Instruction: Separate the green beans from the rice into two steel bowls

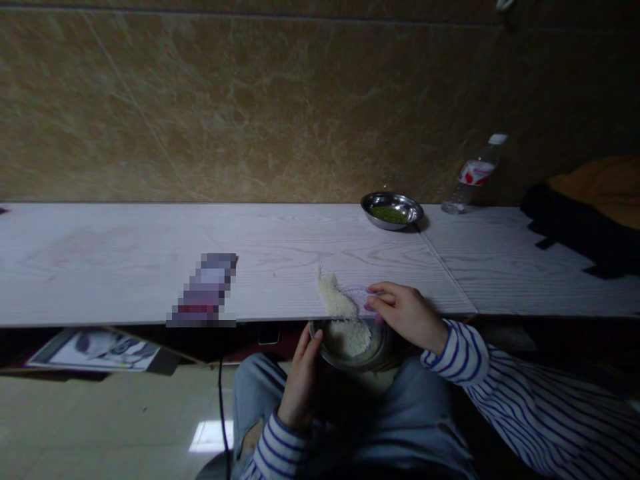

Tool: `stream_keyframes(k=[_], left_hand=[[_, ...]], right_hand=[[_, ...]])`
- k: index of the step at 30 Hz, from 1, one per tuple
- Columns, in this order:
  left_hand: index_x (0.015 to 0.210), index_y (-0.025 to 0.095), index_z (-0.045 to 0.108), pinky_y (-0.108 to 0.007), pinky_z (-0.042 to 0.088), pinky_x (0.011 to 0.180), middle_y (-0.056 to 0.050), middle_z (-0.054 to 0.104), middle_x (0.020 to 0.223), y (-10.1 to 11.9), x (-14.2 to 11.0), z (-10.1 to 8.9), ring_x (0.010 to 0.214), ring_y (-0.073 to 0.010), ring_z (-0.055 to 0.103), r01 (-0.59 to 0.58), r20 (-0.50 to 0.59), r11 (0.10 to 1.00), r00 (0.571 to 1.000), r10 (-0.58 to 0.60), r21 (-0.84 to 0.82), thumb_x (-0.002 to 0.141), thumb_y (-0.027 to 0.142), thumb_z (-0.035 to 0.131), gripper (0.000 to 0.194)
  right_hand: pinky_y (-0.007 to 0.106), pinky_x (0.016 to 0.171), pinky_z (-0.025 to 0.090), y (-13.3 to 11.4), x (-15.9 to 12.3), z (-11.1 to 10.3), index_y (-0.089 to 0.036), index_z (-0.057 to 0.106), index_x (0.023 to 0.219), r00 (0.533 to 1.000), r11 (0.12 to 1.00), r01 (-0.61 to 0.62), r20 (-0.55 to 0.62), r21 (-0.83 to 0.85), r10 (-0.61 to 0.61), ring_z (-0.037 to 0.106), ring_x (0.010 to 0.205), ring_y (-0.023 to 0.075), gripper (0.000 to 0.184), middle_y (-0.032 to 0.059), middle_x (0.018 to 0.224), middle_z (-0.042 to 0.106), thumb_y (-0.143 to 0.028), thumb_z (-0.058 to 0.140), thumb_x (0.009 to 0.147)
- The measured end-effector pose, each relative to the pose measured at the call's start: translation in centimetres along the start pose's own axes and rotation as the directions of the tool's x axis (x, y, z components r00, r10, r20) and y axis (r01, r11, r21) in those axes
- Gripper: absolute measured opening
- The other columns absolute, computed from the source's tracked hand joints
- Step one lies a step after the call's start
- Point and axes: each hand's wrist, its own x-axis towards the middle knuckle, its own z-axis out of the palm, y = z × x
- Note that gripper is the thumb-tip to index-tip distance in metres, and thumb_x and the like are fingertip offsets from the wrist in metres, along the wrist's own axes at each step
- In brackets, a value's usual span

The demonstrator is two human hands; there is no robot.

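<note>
Below the table's front edge, my left hand [304,373] is closed on the rim of a round bowl [345,365] above my lap. White grains that look like rice [353,337] lie inside the bowl. More of the rice [331,292] forms a strip on the tabletop, running to the edge right above the bowl. My right hand [407,312] pinches a thin, see-through purple piece with a rounded edge [356,294], which lies against the right side of the rice strip. The exact kind of this piece cannot be made out.
A metal bowl with green grains [391,211] stands at the back, near the wall. Right of it is a clear plastic bottle [470,177], then dark and orange cloth [595,200]. A blurred-out flat object [207,287] lies left. Papers [107,350] sit on a shelf below.
</note>
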Motion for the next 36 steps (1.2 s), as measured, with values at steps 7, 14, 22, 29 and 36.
stream_keyframes(k=[7,14,22,29,36], left_hand=[[0.144,0.025,0.062,-0.035,0.053,0.105,-0.01,0.061,0.153,0.1,-0.1,0.1,0.141,-0.0298,0.055,0.01,0.014,1.0,1.0,-0.011,0.025,0.086,0.029,0.075,0.059],[0.143,0.027,0.062,-0.036,0.056,0.101,-0.01,0.06,0.153,-0.4,0.1,-0.1,0.141,-0.0317,0.055,0.002,0.013,0.999,1.0,-0.003,0.035,0.086,0.031,0.076,0.059],[0.144,0.027,0.062,-0.037,0.052,0.108,-0.008,0.064,0.15,0.3,-0.4,-0.2,0.142,-0.0298,0.054,0.011,-0.015,1.0,1.0,-0.011,0.003,0.09,0.027,0.073,0.056],[0.144,0.026,0.062,-0.038,0.055,0.104,-0.01,0.063,0.151,0.2,0.4,-1.6,0.141,-0.0316,0.055,-0.011,-0.038,1.0,0.999,0.011,0.001,0.086,0.03,0.076,0.059],[0.142,0.025,0.063,-0.036,0.055,0.103,-0.01,0.07,0.142,-0.3,1.1,-1.4,0.136,-0.0313,0.06,-0.059,-0.016,0.996,0.998,0.058,-0.06,0.081,0.033,0.08,0.064]], right_hand=[[0.027,0.056,0.052,-0.2,-1.5,-0.6,-0.019,0.072,0.102,0.999,0.997,0.034,0.009,-0.068,-0.033,0.072,0.056,0.018,0.02,0.0022,0.069,0.079,-0.028,0.06,0.089],[0.026,0.055,0.054,-0.1,0.7,-2.5,-0.02,0.076,0.098,0.992,0.989,0.059,-0.1,-0.136,-0.073,0.072,0.056,0.0176,0.015,0.0041,0.075,0.081,-0.021,0.066,0.086],[0.018,0.042,0.047,-0.5,10.5,-2.3,-0.012,0.072,0.088,0.984,0.997,-0.049,-0.17,0.061,0.059,0.063,0.047,0.0104,0.009,0.0078,0.073,0.079,-0.007,0.069,0.083],[0.017,0.043,0.048,-0.5,9.9,0.0,-0.013,0.074,0.086,0.999,0.993,-0.038,-0.028,0.114,0.041,0.063,0.046,0.0098,0.01,0.0047,0.068,0.078,-0.005,0.071,0.081],[0.016,0.042,0.049,-1.4,6.8,0.5,-0.015,0.071,0.083,0.996,0.987,-0.07,0.06,0.143,0.061,0.064,0.045,0.0102,0.01,0.0041,0.066,0.077,-0.005,0.07,0.082]])
